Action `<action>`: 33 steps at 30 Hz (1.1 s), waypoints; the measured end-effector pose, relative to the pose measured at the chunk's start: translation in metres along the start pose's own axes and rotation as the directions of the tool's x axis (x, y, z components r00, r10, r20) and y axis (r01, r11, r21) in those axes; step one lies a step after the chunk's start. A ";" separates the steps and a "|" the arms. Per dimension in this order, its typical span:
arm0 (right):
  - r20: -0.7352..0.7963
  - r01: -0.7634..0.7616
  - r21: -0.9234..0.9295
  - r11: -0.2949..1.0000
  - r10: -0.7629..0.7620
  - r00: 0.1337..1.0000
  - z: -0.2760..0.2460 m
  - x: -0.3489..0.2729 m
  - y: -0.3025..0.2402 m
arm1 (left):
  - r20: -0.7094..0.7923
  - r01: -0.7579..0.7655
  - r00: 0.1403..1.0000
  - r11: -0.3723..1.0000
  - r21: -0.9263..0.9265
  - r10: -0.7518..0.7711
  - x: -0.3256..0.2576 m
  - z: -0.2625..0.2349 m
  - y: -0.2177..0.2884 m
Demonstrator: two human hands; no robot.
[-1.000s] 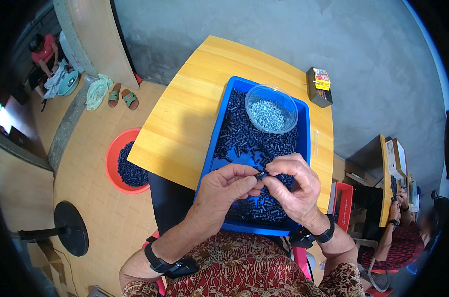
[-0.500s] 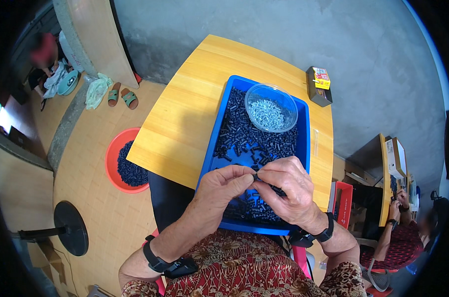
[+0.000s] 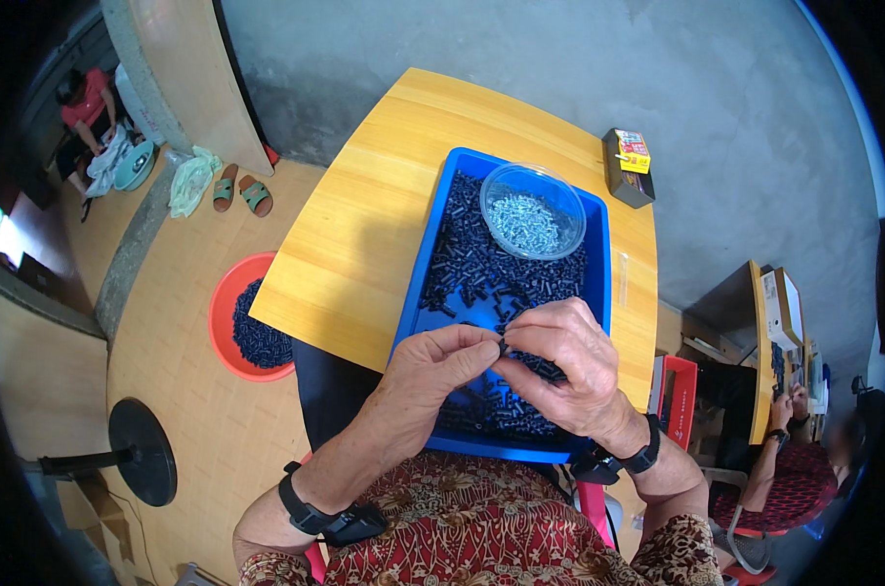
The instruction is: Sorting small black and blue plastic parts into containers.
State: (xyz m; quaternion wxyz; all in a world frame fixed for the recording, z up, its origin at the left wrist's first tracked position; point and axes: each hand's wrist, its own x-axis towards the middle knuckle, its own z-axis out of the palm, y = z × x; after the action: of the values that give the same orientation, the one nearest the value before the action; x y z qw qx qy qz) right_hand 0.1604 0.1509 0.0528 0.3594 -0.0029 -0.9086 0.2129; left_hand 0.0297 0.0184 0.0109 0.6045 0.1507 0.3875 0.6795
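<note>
black small part pinched between both grips, left hand, right hand, over blue tray

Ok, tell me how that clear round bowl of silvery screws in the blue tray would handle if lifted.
The clear bowl looks thin plastic, so it may flex. Its silvery screws probably make it heavy for its size. It rests on loose black parts in the blue tray, so it could tip.

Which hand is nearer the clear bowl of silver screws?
Right. The right hand lies just below the clear bowl; the left hand sits farther down-left, over the blue tray.
</note>
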 end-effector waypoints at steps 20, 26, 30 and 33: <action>-0.020 0.097 -0.096 0.991 -0.099 0.995 -0.003 0.001 0.001 | 0.024 -0.039 0.999 0.997 0.065 0.037 0.001 0.007 0.004; 0.006 0.062 -0.055 0.997 -0.062 0.998 -0.007 0.008 0.000 | 0.037 -0.056 0.998 0.997 0.051 0.054 0.000 0.005 0.002; 0.055 0.100 -0.073 0.992 -0.096 0.994 -0.008 0.008 0.001 | 0.025 -0.054 0.998 0.998 0.042 0.053 -0.001 0.005 0.001; 0.061 0.140 -0.100 0.985 -0.134 0.989 -0.007 0.007 0.002 | 0.025 -0.050 0.999 0.996 0.068 0.048 -0.001 0.004 0.000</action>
State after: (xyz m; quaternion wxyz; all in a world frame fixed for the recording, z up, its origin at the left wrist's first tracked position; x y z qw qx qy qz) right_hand 0.1590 0.1562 0.0611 0.3478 0.0465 -0.9259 0.1401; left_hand 0.0322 0.0187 0.0136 0.5865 0.1886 0.3998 0.6787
